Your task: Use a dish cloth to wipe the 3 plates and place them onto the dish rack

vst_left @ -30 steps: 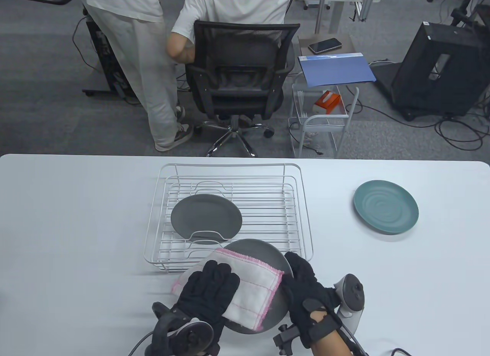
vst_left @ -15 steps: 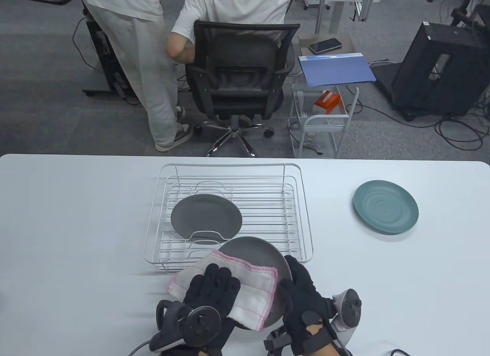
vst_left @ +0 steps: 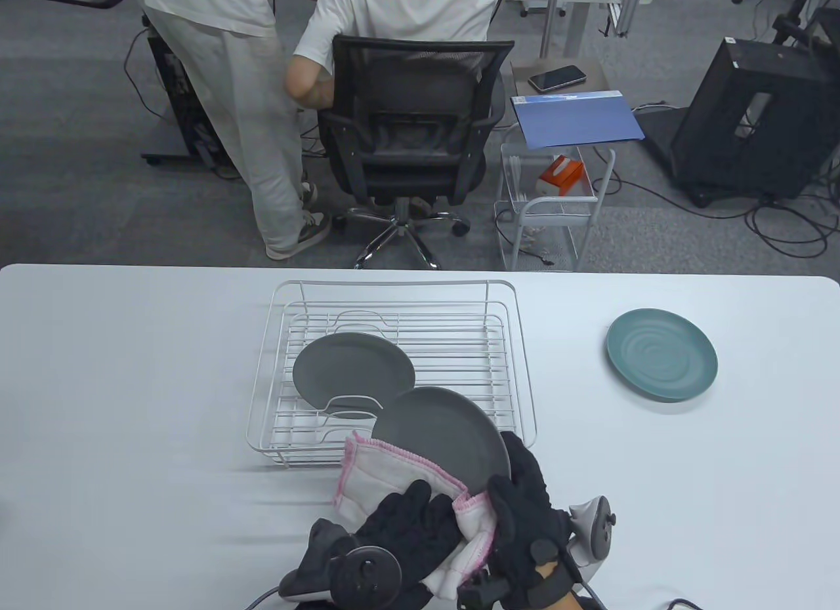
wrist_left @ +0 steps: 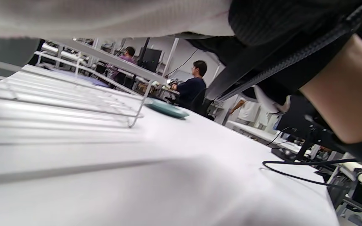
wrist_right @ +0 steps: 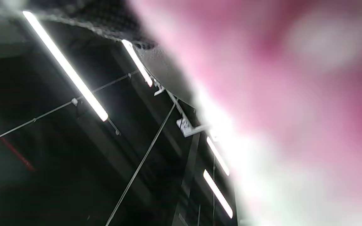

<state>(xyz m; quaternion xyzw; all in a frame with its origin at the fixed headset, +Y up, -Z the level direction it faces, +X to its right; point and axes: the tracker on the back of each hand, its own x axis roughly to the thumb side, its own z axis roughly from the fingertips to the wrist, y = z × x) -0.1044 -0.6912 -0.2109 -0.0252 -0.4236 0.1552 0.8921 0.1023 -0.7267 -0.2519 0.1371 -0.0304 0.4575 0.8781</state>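
A grey plate (vst_left: 443, 436) is tilted up over the near edge of the white wire dish rack (vst_left: 394, 285). My right hand (vst_left: 515, 479) grips its lower right rim. My left hand (vst_left: 420, 508) holds the white, pink-edged dish cloth (vst_left: 384, 472) bunched against the plate's near edge. Another grey plate (vst_left: 351, 370) lies flat inside the rack. A teal plate (vst_left: 661, 354) lies on the table to the right. In the left wrist view the cloth (wrist_left: 105, 15) fills the top, with the rack (wrist_left: 74, 67) and teal plate (wrist_left: 167, 108) beyond. The right wrist view is mostly blurred pink cloth (wrist_right: 294, 94).
The white table (vst_left: 131, 374) ends just beyond the rack. Behind it stand an office chair (vst_left: 410, 131) with a seated person, a standing person (vst_left: 223, 79) and a small wire cart (vst_left: 551, 203). A black cable (wrist_left: 294, 171) lies on the table at my right.
The held grey plate has risen and tilted up toward the rack. My left hand has drawn back toward me and rightward, bunching the cloth at the plate's near edge.
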